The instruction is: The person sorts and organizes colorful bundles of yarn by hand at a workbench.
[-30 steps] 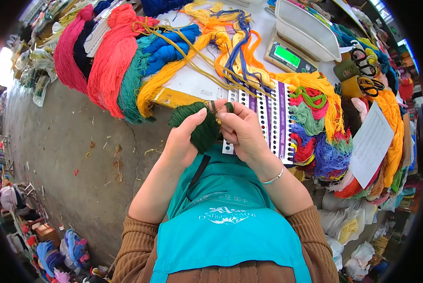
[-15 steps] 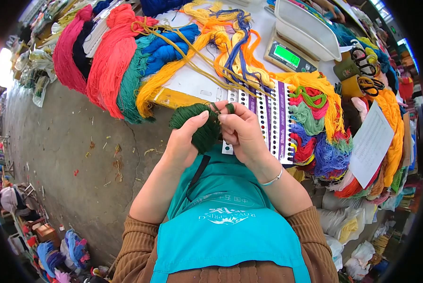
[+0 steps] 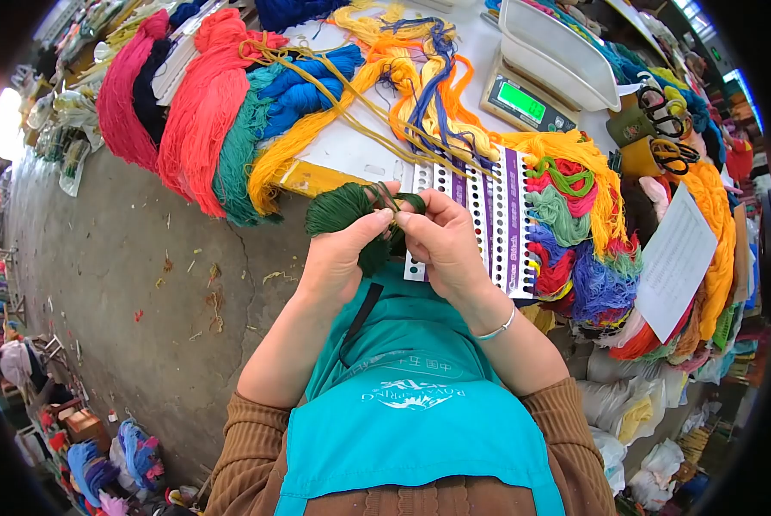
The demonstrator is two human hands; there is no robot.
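A bundle of dark green thread is held in front of my apron, close to the table's near edge. My left hand is closed round the bundle, its thumb pressed near the strands at the top. Close against it, my right hand pinches a loop of the same green thread between thumb and fingers. The fingertips of both hands nearly meet. Just beyond the hands lie white cards with punched holes and purple strips.
Coral, blue and yellow skeins hang over the table edge. A scale with a white tray stands behind. To the right are mixed threads, scissors in holders and a paper sheet.
My left thumb has moved right, towards my right fingertips. The green bundle has turned slightly, and more of its upper left side shows.
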